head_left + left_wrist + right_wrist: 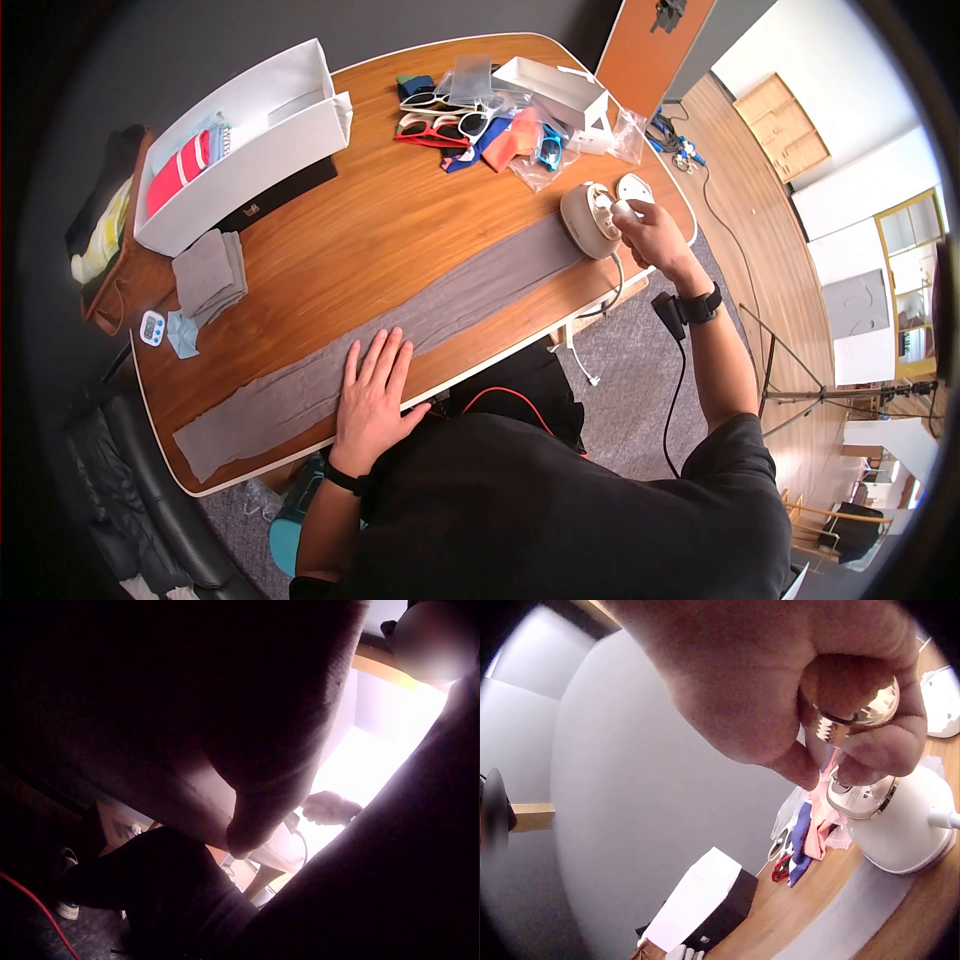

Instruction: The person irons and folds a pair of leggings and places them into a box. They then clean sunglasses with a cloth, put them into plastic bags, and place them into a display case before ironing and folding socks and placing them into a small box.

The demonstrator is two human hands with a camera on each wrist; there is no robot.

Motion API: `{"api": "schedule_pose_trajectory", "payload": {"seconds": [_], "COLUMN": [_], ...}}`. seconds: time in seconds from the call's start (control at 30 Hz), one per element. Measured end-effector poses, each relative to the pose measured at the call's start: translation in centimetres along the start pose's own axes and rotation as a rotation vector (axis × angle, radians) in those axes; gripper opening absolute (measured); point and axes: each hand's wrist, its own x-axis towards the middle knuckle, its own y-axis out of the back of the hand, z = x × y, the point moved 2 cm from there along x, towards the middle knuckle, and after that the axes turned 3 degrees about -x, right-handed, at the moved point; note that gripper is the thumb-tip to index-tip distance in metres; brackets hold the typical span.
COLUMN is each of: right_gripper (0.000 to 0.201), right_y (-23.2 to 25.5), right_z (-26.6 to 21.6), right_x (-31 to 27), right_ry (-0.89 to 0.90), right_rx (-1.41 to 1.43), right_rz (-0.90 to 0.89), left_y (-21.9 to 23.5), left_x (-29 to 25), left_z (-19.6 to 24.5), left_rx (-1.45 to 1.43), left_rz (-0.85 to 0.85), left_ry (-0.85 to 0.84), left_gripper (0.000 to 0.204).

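**Iron on one end of the cloth, flat hand toward the other**

From the head view, I see the long grey cloth (280, 400) lying along the near side of the surface (370, 250). The left grip (376, 405) rests spread and released on it. The right grip (652, 240) is curled round the handle of the iron (588, 222), at the cloth's far right.

The left wrist view is too dark to show the cloth; a shoe (69, 896) appears low down.

In the right wrist view, fingers wrap the gold-trimmed handle. The iron looks rigid, fairly heavy, perhaps hot: best held there. The cloth seems soft, limp, easily rucked; flat fingers near an edge suit it.
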Motion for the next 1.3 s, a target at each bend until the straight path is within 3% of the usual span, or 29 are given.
{"api": "schedule_pose_trajectory", "payload": {"seconds": [0.9,0.97,1.3], "right_gripper": [0.032,0.042,0.032], "right_y": [1.8,2.0,2.7], "right_z": [0.9,1.0,1.9], "right_x": [0.6,0.6,0.9], "right_ry": [-0.001,-0.030,-0.015], "right_rx": [0.004,0.009,0.000], "right_rz": [0.078,0.063,0.087], "left_y": [-0.1,0.0,0.1], "left_x": [0.1,-0.1,0.1], "left_z": [0.0,0.1,0.1], "left_rx": [0.005,0.006,0.011], "left_rz": [0.007,0.007,0.005], "left_ry": [-0.012,-0.016,-0.019], "left_gripper": [0.098,0.098,0.098]}}
